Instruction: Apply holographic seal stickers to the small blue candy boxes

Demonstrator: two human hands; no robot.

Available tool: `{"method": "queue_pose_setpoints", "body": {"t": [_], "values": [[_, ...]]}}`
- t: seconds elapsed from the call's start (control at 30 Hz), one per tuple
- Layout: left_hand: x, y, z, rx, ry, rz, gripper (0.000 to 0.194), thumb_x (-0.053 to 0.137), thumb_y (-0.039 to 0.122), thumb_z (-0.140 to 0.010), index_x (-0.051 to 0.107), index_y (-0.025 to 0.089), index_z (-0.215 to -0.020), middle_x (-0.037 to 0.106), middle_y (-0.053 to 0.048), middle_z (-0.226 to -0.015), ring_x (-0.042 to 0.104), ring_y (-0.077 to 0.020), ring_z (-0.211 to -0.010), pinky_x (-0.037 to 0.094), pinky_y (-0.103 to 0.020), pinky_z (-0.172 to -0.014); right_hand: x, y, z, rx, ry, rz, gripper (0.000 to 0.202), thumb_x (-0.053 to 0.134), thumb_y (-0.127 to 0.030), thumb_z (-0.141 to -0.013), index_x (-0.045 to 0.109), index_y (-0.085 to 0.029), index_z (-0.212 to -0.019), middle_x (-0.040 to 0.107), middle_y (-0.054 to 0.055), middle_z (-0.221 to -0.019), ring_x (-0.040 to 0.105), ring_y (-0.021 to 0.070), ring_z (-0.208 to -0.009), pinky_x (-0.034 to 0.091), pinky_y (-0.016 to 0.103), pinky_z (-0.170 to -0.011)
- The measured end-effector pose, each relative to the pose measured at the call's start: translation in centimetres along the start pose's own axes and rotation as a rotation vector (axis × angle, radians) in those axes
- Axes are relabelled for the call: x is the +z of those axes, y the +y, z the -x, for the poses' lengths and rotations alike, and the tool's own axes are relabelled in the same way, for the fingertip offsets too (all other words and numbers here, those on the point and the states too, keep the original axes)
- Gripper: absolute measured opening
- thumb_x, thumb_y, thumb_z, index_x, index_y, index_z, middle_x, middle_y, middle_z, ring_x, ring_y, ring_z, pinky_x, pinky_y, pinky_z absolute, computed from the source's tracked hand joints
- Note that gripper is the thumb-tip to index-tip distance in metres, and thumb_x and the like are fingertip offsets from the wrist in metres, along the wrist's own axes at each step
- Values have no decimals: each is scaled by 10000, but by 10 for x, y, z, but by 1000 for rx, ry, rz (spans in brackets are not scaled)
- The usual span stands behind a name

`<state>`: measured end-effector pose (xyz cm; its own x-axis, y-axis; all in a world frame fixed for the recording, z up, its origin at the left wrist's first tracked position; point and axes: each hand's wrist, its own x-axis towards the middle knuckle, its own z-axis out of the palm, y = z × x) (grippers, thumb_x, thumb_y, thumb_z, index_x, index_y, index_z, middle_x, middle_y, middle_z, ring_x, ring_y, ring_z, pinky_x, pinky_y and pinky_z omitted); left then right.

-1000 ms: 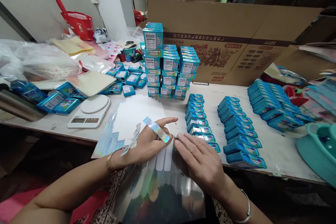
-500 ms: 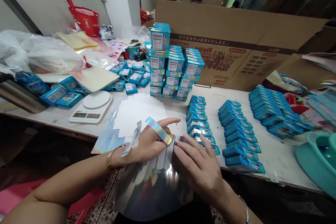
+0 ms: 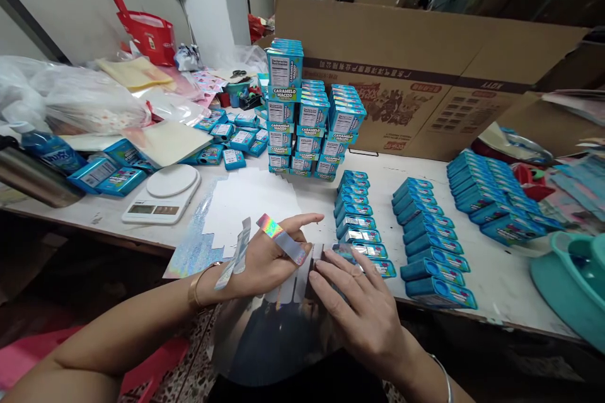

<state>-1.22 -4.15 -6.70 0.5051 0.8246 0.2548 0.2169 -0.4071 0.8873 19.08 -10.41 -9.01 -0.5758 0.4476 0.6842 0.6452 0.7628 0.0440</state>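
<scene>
My left hand (image 3: pixel 271 255) has its index finger stretched out and the thumb and other fingers curled at the upper edge of a glossy sticker sheet (image 3: pixel 265 334). A holographic sticker strip (image 3: pixel 282 240) lies across those fingers, its rounded end by the thumb tip. More shiny strips (image 3: pixel 234 264) cling to the back of the hand and wrist. Flat on the sheet's right part, with fingers extended, rests my right hand (image 3: pixel 362 305). Pale strip-shaped areas (image 3: pixel 300 283) show on the sheet between both hands. Whatever lies under my right palm is hidden.
Rows of blue candy tins (image 3: pixel 357 211) and further tins (image 3: pixel 432 249) stand on the white table. Behind them rise stacked tins (image 3: pixel 309 116) and a large carton (image 3: pixel 401 82). A kitchen scale (image 3: pixel 161 198) sits left; a turquoise basin (image 3: pixel 570 283) right. White paper (image 3: pixel 250 198) lies flat.
My right hand has shifted slightly left on the sheet, and a shiny blue patch now shows beside its fingertips. The strip on my left hand has tilted a little.
</scene>
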Motion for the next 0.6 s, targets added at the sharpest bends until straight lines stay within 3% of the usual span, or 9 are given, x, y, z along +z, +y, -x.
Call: {"method": "queue_pose_setpoints", "body": {"t": [0.2,0.37,0.6], "values": [[-1,4,-3,-41,5,72,468,542,231,-906,529,107,-1358,562,41,-670,510,-113,-606,419,-263,-601,3,8,-9,30,10,-36,349,417,-45,-946,657,-158,-1174,735,92,-1038,644,204,-1008,477,397,-960],[-3,5,-2,-38,-19,128,491,588,227,-883,539,116,-1359,565,39,-671,508,-115,-605,402,-260,-590,11,21,-21,4,36,-169,420,444,-60,-949,534,-150,-1349,693,82,-934,592,200,-821,473,349,-708],[-10,2,-6,-133,23,177,511,595,319,-886,556,111,-1351,483,67,-600,411,-101,-554,341,-248,-555,20,26,-23,-38,140,-210,495,495,-51,-938,461,-191,-1412,631,42,-864,535,178,-736,467,323,-648]]}}
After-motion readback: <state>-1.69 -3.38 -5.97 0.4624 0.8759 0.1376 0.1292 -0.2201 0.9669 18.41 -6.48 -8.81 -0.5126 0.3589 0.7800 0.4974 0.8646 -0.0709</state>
